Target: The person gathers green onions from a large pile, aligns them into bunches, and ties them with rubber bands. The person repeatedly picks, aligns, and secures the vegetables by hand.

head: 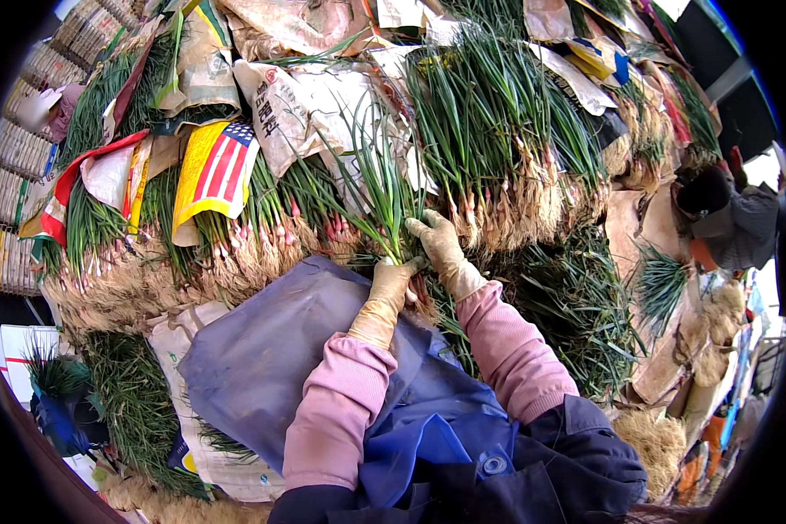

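Both hands wear pale yellow rubber gloves with pink sleeves above them. My left hand (393, 286) is closed around the lower stems of a small bunch of green onions (381, 203), whose leaves point away from me and whose roots hang below the fist. Just to its right, my right hand (436, 241) touches the side of that bunch, thumb and fingers bent; whether it grips any stalk cannot be told. Under the forearms spreads a blue plastic apron (281, 347). Beyond the hands lies a large pile of green onions (491, 124) with pinkish bulbs and tan roots.
Woven sacks (301, 105) and a flag-patterned yellow sack (216, 170) cover parts of the rows. Loose green leaves (563, 314) are heaped at the right, more (128, 399) at the lower left. Stacked crates (16, 196) stand far left. Other people are at the far right (733, 216) and upper left (65, 111).
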Available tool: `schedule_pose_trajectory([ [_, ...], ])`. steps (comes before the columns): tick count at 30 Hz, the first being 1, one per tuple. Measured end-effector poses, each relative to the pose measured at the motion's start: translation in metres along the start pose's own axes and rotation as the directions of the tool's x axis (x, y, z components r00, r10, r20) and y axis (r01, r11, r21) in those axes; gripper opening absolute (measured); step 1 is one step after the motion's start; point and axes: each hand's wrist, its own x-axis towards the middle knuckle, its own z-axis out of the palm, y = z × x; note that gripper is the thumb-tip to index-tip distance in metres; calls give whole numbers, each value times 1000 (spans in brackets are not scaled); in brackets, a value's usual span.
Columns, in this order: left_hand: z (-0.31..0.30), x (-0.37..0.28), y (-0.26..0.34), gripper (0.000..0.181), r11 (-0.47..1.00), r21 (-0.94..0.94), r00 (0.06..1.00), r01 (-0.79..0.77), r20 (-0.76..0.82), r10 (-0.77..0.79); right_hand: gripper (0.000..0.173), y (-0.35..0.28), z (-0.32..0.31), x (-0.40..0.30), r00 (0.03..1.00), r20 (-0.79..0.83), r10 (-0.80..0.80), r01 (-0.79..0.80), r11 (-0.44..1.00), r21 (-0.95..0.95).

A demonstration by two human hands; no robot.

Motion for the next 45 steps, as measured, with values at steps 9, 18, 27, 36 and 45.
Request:
schedule_pose_trajectory([
  [9,-5,13,-23,12,993,-1,976,-121,-181,119,43,53,-23,-34,962,-33,-270,163,671,-723],
  [18,-17,7,1,17,937,-339,967,87,255,3,49,44,-116,-95,657,81,750,259,-124,-958],
  [27,-8,6,4,20,930,-365,989,39,145,15,31,22,-18,-46,952,303,55,-55,998,-9],
  [36,-37,22,-6,16,801,-591,992,95,124,-27,32,16,-65,3,958,-180,-224,12,658,-753],
  [45,-16,17,9,19,906,-423,999,-24,-37,9,30,4,-55,33,999,-12,-38,30,926,-376],
])
